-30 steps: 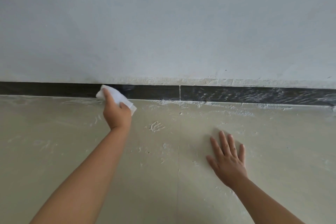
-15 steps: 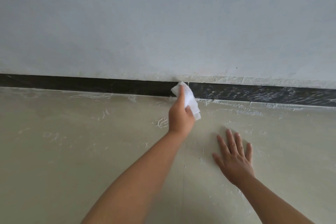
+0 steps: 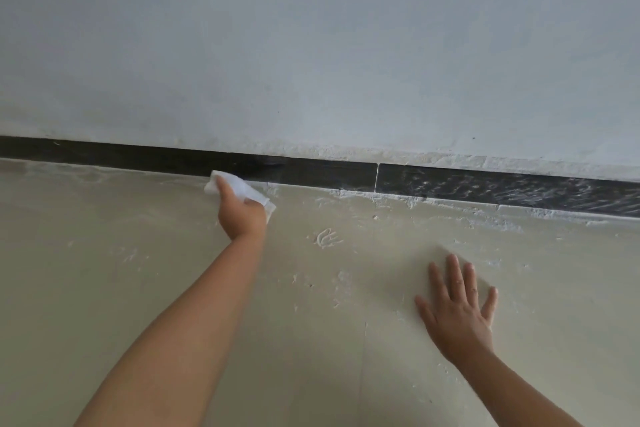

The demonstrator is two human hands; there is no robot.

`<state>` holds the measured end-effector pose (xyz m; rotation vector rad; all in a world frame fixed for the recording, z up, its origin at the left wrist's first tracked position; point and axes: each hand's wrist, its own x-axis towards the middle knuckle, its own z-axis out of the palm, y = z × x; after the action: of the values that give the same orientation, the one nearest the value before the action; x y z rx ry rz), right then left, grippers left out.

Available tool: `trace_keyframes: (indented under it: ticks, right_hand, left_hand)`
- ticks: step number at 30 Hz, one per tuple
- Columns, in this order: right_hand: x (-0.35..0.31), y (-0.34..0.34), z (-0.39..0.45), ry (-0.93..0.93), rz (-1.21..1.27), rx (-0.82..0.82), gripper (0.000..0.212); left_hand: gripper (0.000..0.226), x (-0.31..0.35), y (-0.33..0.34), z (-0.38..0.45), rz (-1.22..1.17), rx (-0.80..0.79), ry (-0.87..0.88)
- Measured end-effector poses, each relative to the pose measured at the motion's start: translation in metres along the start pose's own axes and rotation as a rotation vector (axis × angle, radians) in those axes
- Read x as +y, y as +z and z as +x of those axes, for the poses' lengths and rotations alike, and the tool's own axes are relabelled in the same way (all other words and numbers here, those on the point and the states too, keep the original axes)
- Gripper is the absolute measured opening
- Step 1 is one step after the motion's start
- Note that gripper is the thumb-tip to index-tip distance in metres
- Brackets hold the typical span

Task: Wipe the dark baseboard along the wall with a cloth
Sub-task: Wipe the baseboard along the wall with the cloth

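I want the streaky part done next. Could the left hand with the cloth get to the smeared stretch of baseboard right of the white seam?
Probably yes. The left hand holds the cloth at the baseboard, and nothing lies along the strip between it and the smeared stretch. The right hand rests flat on the floor, clear of it.

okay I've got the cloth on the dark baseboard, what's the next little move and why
Probably slide the white cloth in your left hand rightward along the dark baseboard, past the vertical joint. The section right of it is streaked with white dust, while the stretch to the left looks clean. Your right hand braces flat on the floor.
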<state>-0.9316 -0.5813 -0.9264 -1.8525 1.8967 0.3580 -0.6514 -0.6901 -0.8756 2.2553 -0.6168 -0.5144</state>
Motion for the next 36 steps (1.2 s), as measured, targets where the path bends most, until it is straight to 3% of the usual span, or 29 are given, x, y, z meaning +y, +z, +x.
trace_keyframes:
  ticks: [2, 3, 6, 8, 12, 14, 19, 24, 27, 33, 36]
  right_hand:
    - [-0.021, -0.002, 0.002, -0.068, -0.011, 0.034, 0.096]
    - [-0.031, -0.003, 0.003, -0.125, -0.023, 0.046, 0.094]
    - [-0.058, -0.001, 0.008, -0.228, -0.031, -0.006, 0.059]
    - [-0.069, 0.005, 0.009, -0.279, -0.049, -0.040, 0.058]
    - [-0.073, 0.011, 0.004, -0.382, -0.062, 0.190, 0.050]
    - [-0.070, 0.005, 0.005, -0.391, -0.118, 0.209, 0.056]
    - [-0.062, 0.013, 0.013, -0.478, -0.143, 0.340, 0.055]
    - [-0.067, 0.008, 0.012, -0.449, -0.135, 0.258, 0.052]
    - [-0.069, 0.002, 0.010, -0.447, -0.142, 0.226, 0.051]
    - [-0.065, -0.004, 0.013, -0.505, -0.102, 0.079, 0.054]
    - [-0.050, -0.004, 0.013, -0.398, -0.044, -0.008, 0.056]
  left_hand:
    - [0.066, 0.002, -0.008, 0.017, 0.005, 0.014, -0.033]
    - [0.067, 0.002, -0.011, 0.023, 0.005, 0.010, -0.047]
    - [0.064, 0.002, -0.018, 0.037, 0.024, -0.044, -0.088]
    - [0.057, 0.002, -0.020, 0.044, 0.051, -0.068, -0.074]
    - [0.064, 0.007, -0.015, 0.049, 0.069, -0.113, -0.037]
    - [0.067, 0.010, -0.007, 0.046, 0.017, -0.135, -0.045]
    - [0.063, 0.010, 0.009, 0.014, 0.017, -0.195, 0.133]
    - [0.065, 0.012, 0.018, -0.048, 0.067, -0.554, 0.505]
    - [0.064, 0.012, 0.021, -0.062, 0.124, -0.673, 0.509]
    - [0.062, 0.006, 0.011, -0.043, 0.092, -0.419, 0.330]
    - [0.063, 0.005, 0.012, -0.035, 0.082, -0.306, 0.233]
